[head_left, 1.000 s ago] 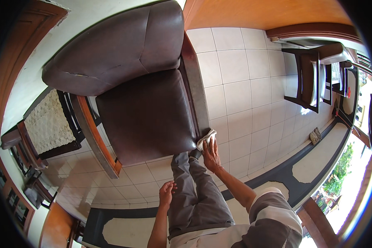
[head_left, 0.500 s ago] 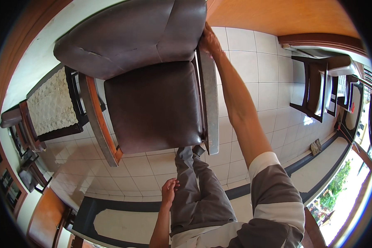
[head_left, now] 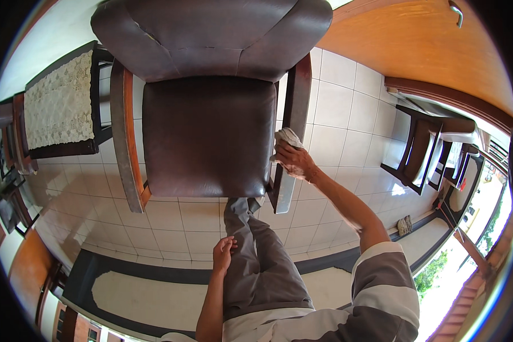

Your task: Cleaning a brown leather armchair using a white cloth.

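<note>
A wooden armchair with a dark brown leather seat (head_left: 208,137) and a padded backrest (head_left: 211,34) stands in front of me. Creases or cracks run across the backrest. My right hand (head_left: 295,158) grips a crumpled pale cloth (head_left: 288,137) and presses it on the chair's right armrest (head_left: 296,102), about midway along. The armrest looks dark behind the cloth and greyer at its near end. My left hand (head_left: 223,253) hangs beside my left thigh, touching no part of the chair, its fingers loosely curled and apart. On the other side is the left armrest (head_left: 122,137).
To the left, a low dark table (head_left: 62,149) carries a patterned lace cover (head_left: 60,102). Another chair (head_left: 419,145) stands at the right, below an orange wooden door (head_left: 416,34). A greyish bundle (head_left: 404,225) lies by the dark-edged ledge (head_left: 154,290) on the tiled floor (head_left: 336,114).
My right hand has drawn toward me along the right armrest, from beside the backrest to its middle, bringing the cloth into sight. My view has shifted; the left hand stays by my thigh.
</note>
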`<state>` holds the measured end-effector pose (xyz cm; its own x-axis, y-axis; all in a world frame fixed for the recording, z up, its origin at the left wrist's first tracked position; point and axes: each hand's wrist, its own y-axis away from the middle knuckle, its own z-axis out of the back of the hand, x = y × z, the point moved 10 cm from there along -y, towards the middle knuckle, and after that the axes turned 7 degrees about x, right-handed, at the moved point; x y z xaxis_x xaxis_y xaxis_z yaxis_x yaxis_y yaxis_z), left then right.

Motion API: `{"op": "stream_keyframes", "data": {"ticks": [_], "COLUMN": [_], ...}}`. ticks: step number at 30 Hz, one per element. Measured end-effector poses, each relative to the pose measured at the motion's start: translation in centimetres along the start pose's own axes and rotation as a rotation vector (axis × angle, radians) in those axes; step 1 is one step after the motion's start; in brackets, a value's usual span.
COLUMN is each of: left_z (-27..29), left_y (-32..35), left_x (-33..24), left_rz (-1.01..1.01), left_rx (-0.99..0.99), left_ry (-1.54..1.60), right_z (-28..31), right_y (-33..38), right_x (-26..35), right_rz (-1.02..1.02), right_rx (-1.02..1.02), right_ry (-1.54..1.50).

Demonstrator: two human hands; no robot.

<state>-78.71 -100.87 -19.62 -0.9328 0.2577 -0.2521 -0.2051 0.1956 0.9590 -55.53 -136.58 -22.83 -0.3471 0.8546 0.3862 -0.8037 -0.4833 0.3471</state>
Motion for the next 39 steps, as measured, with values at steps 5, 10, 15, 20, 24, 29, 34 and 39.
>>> {"op": "stream_keyframes", "data": {"ticks": [5,10,15,20,24,29,34,39], "left_z": [0.6,2.4,3.0,2.9,2.2,0.1,-6.1,-14.1], "left_y": [-0.1,0.4,0.6,0.8,0.2,-1.9,-6.4,-12.1], "left_x": [0.0,1.0,0.9,0.2,0.0,-2.8,-10.1,-19.4], "left_rz": [-0.046,-0.034,-0.051,-0.070,-0.030,-0.107,-0.350,-0.685], "left_rx": [-0.018,-0.066,-0.064,-0.061,-0.047,0.014,0.122,-0.007], "left_ry": [0.031,0.043,0.058,0.085,0.039,0.001,-0.134,-0.455], "right_z": [3.6,7.9,-1.0,-13.4,-16.0,-14.1,-7.8,1.9], "right_y": [-8.2,-13.2,-6.7,4.8,10.5,14.1,9.6,4.1], "right_x": [-8.3,-14.0,-5.2,9.7,16.7,16.0,4.9,-5.7], "right_rz": [0.099,-0.100,-0.149,-0.052,0.018,0.413,-0.041,-0.629], "right_rx": [0.193,0.146,0.277,0.482,0.251,0.097,-0.057,-0.798], "right_ry": [0.258,0.439,0.362,0.129,0.069,0.187,-0.216,-0.423]}}
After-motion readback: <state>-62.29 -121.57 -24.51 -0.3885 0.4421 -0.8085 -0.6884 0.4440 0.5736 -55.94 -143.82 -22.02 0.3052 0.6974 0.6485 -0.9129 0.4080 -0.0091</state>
